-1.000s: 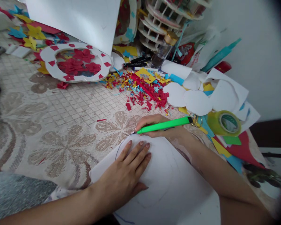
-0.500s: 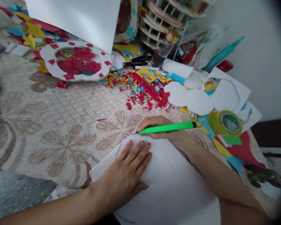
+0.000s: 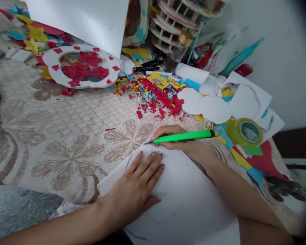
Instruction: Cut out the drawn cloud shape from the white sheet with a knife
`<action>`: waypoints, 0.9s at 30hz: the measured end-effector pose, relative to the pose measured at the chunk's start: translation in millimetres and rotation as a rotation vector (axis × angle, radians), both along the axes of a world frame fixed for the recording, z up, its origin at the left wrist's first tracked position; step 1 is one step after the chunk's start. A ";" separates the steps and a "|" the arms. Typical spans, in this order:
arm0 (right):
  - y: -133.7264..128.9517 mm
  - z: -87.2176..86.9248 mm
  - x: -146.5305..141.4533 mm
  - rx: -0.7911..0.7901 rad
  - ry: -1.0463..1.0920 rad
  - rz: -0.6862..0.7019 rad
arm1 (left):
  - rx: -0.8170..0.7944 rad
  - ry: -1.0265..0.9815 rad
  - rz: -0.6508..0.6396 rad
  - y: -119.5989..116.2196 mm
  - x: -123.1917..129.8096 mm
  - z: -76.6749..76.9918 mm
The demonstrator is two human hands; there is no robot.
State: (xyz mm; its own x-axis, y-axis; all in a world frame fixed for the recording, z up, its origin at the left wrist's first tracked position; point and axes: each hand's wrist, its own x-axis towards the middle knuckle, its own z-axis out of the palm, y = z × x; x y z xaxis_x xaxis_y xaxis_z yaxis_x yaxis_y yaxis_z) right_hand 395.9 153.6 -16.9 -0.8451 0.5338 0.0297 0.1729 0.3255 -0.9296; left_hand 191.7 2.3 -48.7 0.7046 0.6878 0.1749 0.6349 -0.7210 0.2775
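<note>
A large white sheet of paper lies at the table's front edge, with curved pencil and blue lines drawn on it. My left hand rests flat on this sheet, fingers stretched out. Beyond it, my right hand is closed around a green utility knife with a black end. The knife's thin dark tip meets the paper's far edge, close to the drawn line. My right fingers are partly hidden behind the knife.
Colourful paper scraps lie beyond my hands. White paper cutouts and a roll of yellow tape are at the right. A white decorated frame holds red paper flowers. A bottle with a gold cap stands behind.
The knife has tilted slightly, and more of its thin tip shows at the paper's edge. My left hand stays flat in the same place. The view has shifted a little.
</note>
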 end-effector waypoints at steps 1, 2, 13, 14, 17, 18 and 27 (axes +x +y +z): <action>-1.0 -1.4 0.4 0.003 0.000 -0.010 | -0.002 -0.001 -0.001 0.1 -0.1 0.0; -2.2 -3.0 1.1 0.004 -0.001 -0.021 | -0.006 -0.001 -0.004 0.2 -0.2 0.2; -16.4 -3.3 9.2 0.226 -0.020 -0.088 | -0.009 -0.003 -0.005 -0.6 -0.3 -0.7; -16.8 -2.6 9.5 0.237 -0.022 -0.083 | -0.008 -0.006 -0.004 -0.5 -0.4 -0.6; -18.3 -2.4 12.8 0.241 -0.032 -0.119 | -0.009 -0.007 -0.001 -0.4 -0.8 0.2; -19.0 -2.5 14.5 0.244 -0.031 -0.145 | -0.009 -0.006 -0.001 -0.5 -1.0 0.4; -29.3 -8.8 18.8 0.279 -0.002 -0.226 | 0.124 -0.021 0.008 0.3 -0.5 -2.1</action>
State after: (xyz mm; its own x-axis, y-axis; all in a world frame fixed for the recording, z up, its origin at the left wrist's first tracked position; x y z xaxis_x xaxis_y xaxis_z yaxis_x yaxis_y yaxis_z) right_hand 414.7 124.3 -25.6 -0.7065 0.6792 0.1990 0.2714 0.5197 -0.8101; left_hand 191.2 2.6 -50.8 0.6941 0.6659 0.2734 0.6360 -0.7452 0.2003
